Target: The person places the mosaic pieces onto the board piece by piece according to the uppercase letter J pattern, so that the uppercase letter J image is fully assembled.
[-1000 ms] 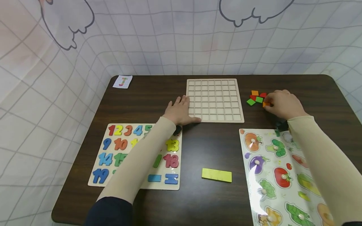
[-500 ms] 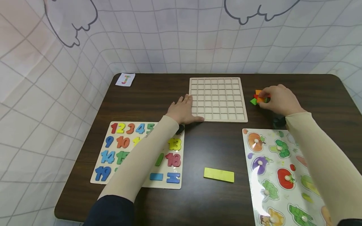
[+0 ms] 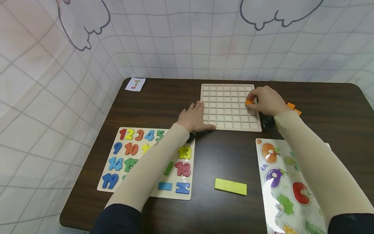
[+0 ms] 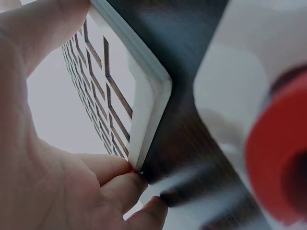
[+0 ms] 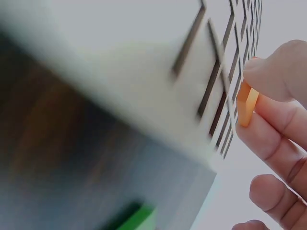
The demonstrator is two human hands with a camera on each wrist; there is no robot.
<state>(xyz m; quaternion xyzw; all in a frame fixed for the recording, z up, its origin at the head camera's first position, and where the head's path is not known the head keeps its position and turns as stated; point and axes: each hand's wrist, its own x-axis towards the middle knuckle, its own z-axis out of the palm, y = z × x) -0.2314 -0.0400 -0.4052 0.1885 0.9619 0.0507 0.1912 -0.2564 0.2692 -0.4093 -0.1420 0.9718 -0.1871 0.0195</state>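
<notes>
A pale wooden grid board point(image 3: 222, 112) lies at the back middle of the table. My left hand point(image 3: 193, 118) rests along its left side, fingers stretched, thumb at the near corner; in the left wrist view the fingertips are right at the board's edge. Over the right columns of the grid, my right hand point(image 3: 267, 101) pinches a small orange tile point(image 3: 249, 102) between thumb and fingers. The right wrist view shows this orange tile point(image 5: 247, 105) standing on edge close over the squares. Loose orange tiles point(image 3: 291, 105) lie to the right, partly hidden behind the right hand.
A number puzzle point(image 3: 187, 195) sits under the left forearm, and a vegetable puzzle point(image 3: 270, 201) under the right one. Between them lies a yellow bar point(image 3: 230, 186). A card with a letter J point(image 3: 135, 84) is at the back left corner. Gridded fabric point(image 3: 175, 42) hangs behind.
My right hand has picked the orange tile out of the loose pile and carried it left over the board. The left hand has stayed on the board's edge; the head view has shifted slightly.
</notes>
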